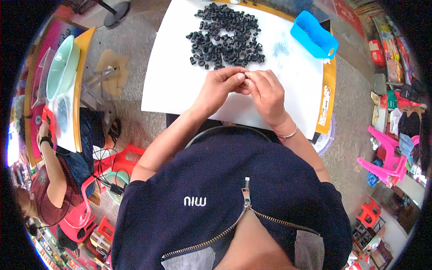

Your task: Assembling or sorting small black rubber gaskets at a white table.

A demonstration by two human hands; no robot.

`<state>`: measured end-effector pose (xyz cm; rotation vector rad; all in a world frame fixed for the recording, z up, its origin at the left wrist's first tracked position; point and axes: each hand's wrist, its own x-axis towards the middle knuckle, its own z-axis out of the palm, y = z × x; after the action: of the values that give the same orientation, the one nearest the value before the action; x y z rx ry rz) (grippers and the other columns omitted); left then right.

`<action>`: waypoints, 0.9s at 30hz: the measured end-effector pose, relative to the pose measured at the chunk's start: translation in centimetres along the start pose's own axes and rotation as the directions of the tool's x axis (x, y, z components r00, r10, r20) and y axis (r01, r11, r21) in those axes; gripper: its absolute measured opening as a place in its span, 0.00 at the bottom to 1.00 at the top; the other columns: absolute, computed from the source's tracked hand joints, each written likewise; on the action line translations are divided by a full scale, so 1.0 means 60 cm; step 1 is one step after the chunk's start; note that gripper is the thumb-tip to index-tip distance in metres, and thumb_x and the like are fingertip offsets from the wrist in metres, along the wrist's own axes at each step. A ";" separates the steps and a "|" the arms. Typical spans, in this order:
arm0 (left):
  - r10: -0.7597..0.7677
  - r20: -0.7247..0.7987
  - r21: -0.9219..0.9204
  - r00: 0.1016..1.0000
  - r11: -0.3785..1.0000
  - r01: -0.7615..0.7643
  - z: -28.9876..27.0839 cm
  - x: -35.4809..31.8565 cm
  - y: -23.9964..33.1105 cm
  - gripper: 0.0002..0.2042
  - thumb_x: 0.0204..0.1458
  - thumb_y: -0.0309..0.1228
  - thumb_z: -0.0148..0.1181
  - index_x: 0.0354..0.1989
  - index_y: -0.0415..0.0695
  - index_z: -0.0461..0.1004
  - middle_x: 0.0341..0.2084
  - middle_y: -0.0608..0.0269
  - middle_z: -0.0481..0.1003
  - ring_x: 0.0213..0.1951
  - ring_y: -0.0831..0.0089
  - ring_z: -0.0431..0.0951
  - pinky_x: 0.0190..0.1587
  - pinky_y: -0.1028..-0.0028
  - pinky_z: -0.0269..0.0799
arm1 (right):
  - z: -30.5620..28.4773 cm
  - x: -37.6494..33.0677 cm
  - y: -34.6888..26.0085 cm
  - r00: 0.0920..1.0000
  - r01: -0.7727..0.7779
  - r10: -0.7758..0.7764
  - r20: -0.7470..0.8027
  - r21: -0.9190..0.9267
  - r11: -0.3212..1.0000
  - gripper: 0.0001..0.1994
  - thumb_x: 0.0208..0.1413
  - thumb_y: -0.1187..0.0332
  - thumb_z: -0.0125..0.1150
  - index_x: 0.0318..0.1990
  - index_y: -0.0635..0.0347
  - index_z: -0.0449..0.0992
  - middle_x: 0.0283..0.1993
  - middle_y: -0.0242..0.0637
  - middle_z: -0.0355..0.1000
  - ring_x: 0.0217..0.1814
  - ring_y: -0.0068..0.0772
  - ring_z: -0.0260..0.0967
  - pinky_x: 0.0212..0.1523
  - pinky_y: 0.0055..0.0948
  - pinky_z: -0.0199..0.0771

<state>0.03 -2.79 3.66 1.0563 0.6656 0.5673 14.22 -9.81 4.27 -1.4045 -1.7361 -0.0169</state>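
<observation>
Just above the near half of a white-topped table, my two hands meet with their fingertips pinched together. My left hand is closed, thumb against forefinger. My right hand, with a bangle at its wrist, closes against it from the other side. A small dark piece seems to be between the fingertips, but it is mostly hidden and too small to name. Right beyond the hands spreads a heap of small black ring-shaped parts, with its near edge close to my left fingers.
A blue plastic basket sits at the table's far right, with small bits inside. On the left, a co-worker's arm reaches to another table holding a pale green basin. A pink stool lies on the right; a red chair stands lower left.
</observation>
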 end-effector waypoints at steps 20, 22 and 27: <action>-0.017 0.073 -0.055 0.997 0.998 0.021 0.030 -0.006 0.012 0.10 0.61 0.32 0.44 0.41 0.39 0.69 0.23 0.70 0.67 0.24 0.83 0.65 0.25 0.81 0.64 | 0.013 0.012 -0.034 0.863 -0.461 0.505 0.035 0.466 0.755 0.11 0.61 0.69 0.45 0.44 0.64 0.71 0.42 0.40 0.66 0.41 0.35 0.65 0.41 0.31 0.67; 0.052 0.081 0.096 0.995 0.994 -0.059 0.044 -0.015 0.018 0.10 0.62 0.33 0.43 0.41 0.40 0.69 0.23 0.70 0.67 0.23 0.83 0.65 0.24 0.81 0.63 | 0.011 0.023 -0.047 0.795 -0.556 0.589 0.145 0.564 0.611 0.15 0.64 0.64 0.39 0.43 0.65 0.71 0.39 0.37 0.66 0.40 0.29 0.65 0.41 0.26 0.66; 0.230 0.006 0.140 0.973 0.963 -0.229 0.064 -0.020 0.010 0.08 0.62 0.31 0.43 0.36 0.40 0.67 0.22 0.69 0.66 0.24 0.83 0.64 0.23 0.79 0.61 | 0.015 0.035 -0.054 0.867 -0.419 0.499 0.000 0.544 0.727 0.18 0.65 0.63 0.35 0.40 0.66 0.71 0.36 0.36 0.68 0.38 0.25 0.63 0.42 0.24 0.63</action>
<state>1.96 -5.67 5.77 1.2736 0.6018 0.7348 11.12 -8.88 6.62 -1.3276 -1.0994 0.5813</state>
